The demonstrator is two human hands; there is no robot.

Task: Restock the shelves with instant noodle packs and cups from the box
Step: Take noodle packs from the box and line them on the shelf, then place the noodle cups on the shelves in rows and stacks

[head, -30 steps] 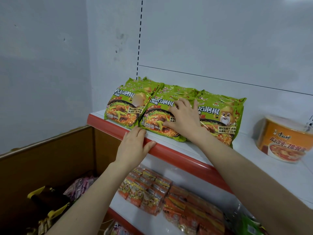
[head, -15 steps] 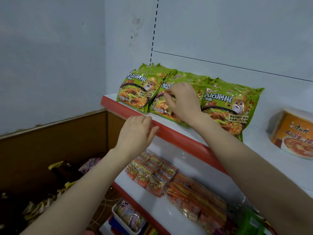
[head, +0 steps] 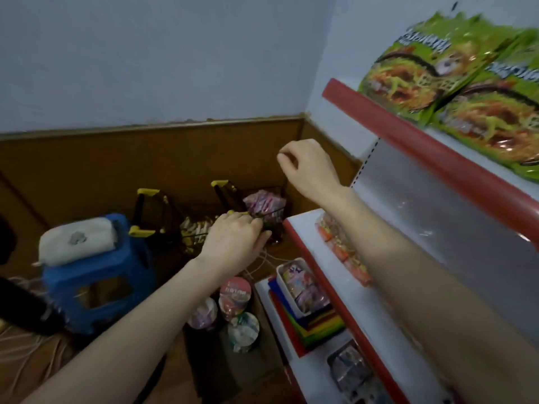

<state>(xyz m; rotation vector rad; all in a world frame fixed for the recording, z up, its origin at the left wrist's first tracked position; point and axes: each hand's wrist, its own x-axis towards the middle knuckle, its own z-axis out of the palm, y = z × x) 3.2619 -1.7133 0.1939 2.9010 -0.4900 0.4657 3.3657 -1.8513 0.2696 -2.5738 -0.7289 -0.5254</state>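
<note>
1. Step in hand (judged): fetching fresh stock. Both hands are off the shelf, and the view looks down toward the supply on the floor.
2. Left hand: lowered, knuckles up, fingers curled downward over the rim of a wire basket. Whether it grips anything cannot be told.
3. Right hand: raised above and to the right of the left hand, fingers loosely curled, holding nothing.
4. Green noodle packs: already standing on the upper shelf, above and to the right of the right hand.
5. Noodle cups: three, lids up, in the box, directly below the left hand and nearer the person.
6. Next move (judged): the left hand must drop toward the box and spread wide enough to take a cup round its rim. The free right hand can take a second cup or steady the box. The lids look thin, so pressing on them is a risk.
</note>
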